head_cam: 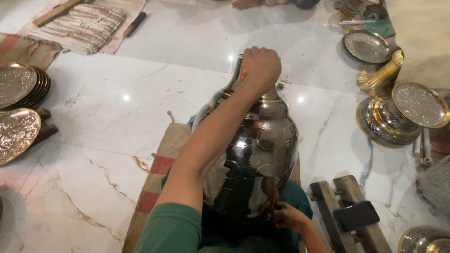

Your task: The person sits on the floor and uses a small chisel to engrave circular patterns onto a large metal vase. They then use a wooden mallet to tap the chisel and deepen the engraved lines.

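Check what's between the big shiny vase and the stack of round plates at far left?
Head view: only bare marble floor lies between the vase and the plate stack.

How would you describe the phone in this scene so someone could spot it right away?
Start at the big shiny metal vase the person steadies between the left hand and right hand. To its lower right, a wooden stand lies on the marble floor. The phone rests across it: flat, dark and rectangular with a blue edge, unlike the round metalware around it.
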`<state>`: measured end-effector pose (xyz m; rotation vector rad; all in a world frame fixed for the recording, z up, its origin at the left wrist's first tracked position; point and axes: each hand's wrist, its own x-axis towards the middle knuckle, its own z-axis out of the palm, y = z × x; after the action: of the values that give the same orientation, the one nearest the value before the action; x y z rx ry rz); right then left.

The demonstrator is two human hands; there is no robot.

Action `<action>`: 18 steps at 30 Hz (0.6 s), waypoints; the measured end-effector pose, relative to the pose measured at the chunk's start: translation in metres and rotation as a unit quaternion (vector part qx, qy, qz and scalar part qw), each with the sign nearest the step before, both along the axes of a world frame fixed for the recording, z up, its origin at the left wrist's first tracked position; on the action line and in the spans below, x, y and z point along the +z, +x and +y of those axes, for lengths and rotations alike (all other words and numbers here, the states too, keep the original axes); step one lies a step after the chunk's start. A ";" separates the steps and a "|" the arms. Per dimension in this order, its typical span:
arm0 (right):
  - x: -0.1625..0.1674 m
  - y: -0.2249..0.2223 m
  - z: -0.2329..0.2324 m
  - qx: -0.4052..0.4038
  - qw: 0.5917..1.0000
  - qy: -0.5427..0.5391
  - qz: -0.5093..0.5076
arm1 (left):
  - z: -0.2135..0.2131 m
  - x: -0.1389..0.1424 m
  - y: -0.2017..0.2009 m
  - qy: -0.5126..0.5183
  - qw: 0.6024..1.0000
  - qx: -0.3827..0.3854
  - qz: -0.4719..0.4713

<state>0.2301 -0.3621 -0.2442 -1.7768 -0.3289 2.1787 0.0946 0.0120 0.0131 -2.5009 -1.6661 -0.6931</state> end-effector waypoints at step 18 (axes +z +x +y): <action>0.064 -0.038 -0.036 -0.148 0.729 0.437 -0.505 | 0.022 0.007 -0.083 -0.143 0.964 -0.174 -0.139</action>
<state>0.1917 -0.3982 -0.1801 -1.9520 -1.0001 0.4180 0.0117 0.0335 0.0196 -3.0762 -1.5066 -0.9310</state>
